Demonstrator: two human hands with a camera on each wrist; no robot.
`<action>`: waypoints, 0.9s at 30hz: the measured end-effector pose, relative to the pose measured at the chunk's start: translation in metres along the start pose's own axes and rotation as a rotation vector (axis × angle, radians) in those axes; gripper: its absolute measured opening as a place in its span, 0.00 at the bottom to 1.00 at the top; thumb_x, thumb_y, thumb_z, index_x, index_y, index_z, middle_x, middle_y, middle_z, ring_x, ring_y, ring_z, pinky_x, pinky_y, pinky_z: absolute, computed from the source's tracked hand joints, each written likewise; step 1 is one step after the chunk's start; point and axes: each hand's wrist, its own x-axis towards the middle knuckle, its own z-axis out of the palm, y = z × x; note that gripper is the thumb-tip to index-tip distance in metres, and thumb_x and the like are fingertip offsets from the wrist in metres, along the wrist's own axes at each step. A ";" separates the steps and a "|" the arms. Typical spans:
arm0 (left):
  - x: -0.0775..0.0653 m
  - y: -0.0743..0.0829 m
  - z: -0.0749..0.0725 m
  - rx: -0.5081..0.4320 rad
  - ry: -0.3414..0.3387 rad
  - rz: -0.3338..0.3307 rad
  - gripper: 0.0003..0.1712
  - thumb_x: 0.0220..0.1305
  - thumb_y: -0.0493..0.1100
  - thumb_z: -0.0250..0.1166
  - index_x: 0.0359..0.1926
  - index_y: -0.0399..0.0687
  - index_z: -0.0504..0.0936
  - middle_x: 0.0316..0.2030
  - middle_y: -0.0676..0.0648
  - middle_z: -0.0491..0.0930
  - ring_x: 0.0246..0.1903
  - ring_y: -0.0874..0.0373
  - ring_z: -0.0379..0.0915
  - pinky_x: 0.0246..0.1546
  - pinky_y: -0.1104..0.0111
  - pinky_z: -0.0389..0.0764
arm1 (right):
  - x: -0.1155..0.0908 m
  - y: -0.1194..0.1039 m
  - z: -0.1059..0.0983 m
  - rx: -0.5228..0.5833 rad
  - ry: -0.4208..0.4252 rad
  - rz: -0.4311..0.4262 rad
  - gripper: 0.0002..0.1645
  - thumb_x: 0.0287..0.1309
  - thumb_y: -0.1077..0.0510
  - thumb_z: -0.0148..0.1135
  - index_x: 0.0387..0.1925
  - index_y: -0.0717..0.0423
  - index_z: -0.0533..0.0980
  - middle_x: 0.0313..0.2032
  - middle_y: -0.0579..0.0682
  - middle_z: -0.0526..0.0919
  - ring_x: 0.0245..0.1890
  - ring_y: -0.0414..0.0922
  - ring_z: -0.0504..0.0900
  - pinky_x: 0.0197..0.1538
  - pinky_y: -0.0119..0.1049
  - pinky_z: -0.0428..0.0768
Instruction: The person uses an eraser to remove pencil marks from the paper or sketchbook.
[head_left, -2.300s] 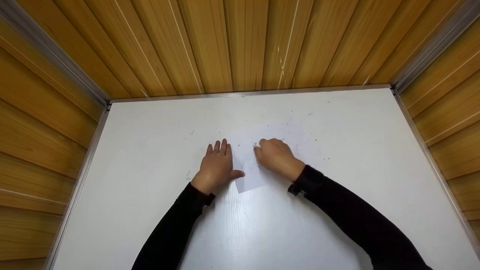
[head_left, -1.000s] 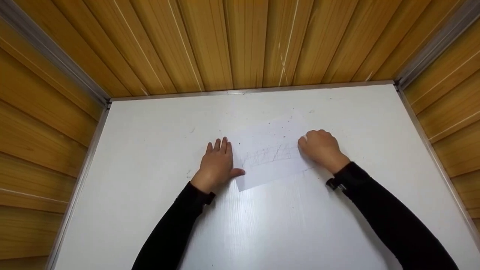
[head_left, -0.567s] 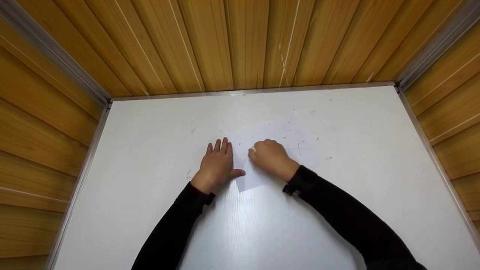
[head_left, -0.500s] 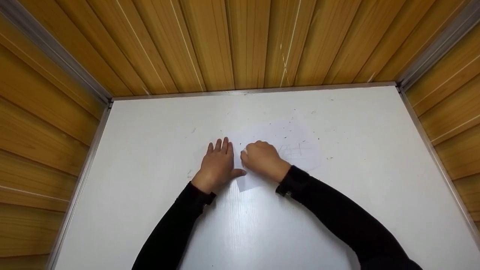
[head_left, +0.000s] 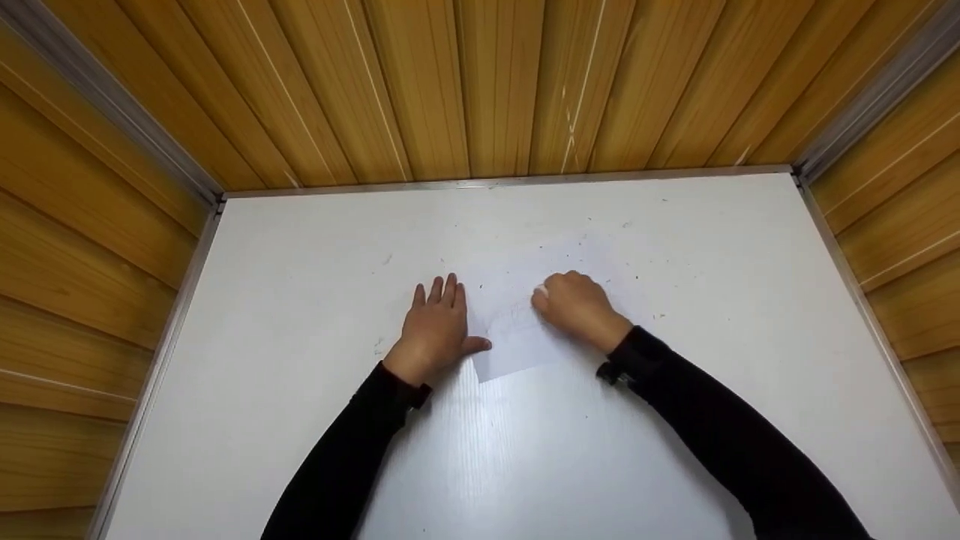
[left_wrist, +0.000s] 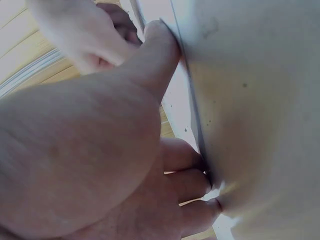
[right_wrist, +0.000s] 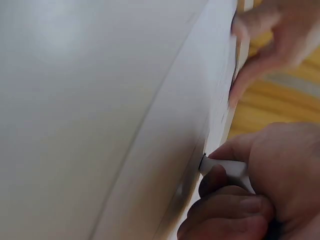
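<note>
At nine o'clock on the white paper (head_left: 514, 355), the left hand (head_left: 435, 328) lies with straight fingers apart, thumb over the paper's edge. Faint lines (head_left: 516, 310) run at eight o'clock from a white eraser (right_wrist: 231, 168), clamped in the curled right hand (head_left: 579, 307) near the paper's middle. Dark specks (head_left: 658, 316) dot the surface (head_left: 750, 405) at three o'clock.

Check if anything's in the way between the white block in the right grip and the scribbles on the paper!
Nothing visible is: the right grip holds the white block down at the paper, and the faint scribbles lie beside it.
</note>
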 end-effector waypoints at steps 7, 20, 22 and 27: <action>-0.001 -0.001 0.001 -0.014 -0.002 0.005 0.69 0.69 0.79 0.65 0.86 0.30 0.55 0.87 0.31 0.53 0.88 0.36 0.49 0.87 0.40 0.56 | -0.018 0.080 -0.036 0.012 0.010 0.135 0.33 0.80 0.47 0.47 0.55 0.74 0.83 0.53 0.74 0.86 0.51 0.67 0.84 0.57 0.65 0.83; -0.003 0.001 0.001 -0.005 0.009 0.011 0.68 0.69 0.79 0.65 0.85 0.29 0.58 0.86 0.31 0.56 0.87 0.35 0.52 0.87 0.41 0.57 | -0.025 0.074 -0.039 0.046 0.049 0.131 0.33 0.82 0.47 0.46 0.54 0.72 0.84 0.53 0.71 0.87 0.53 0.65 0.85 0.61 0.64 0.82; -0.002 0.003 0.000 -0.008 0.010 0.020 0.68 0.69 0.79 0.65 0.85 0.29 0.58 0.86 0.30 0.56 0.87 0.35 0.52 0.87 0.41 0.57 | -0.023 0.054 -0.031 0.071 0.043 0.099 0.32 0.83 0.46 0.47 0.54 0.71 0.84 0.53 0.70 0.88 0.55 0.65 0.85 0.64 0.63 0.82; 0.001 0.007 -0.001 -0.019 0.014 0.025 0.68 0.69 0.78 0.66 0.85 0.29 0.57 0.87 0.31 0.55 0.88 0.35 0.51 0.88 0.41 0.56 | -0.010 -0.007 -0.009 0.065 -0.006 0.002 0.27 0.81 0.46 0.50 0.38 0.62 0.84 0.40 0.61 0.87 0.41 0.56 0.83 0.53 0.56 0.85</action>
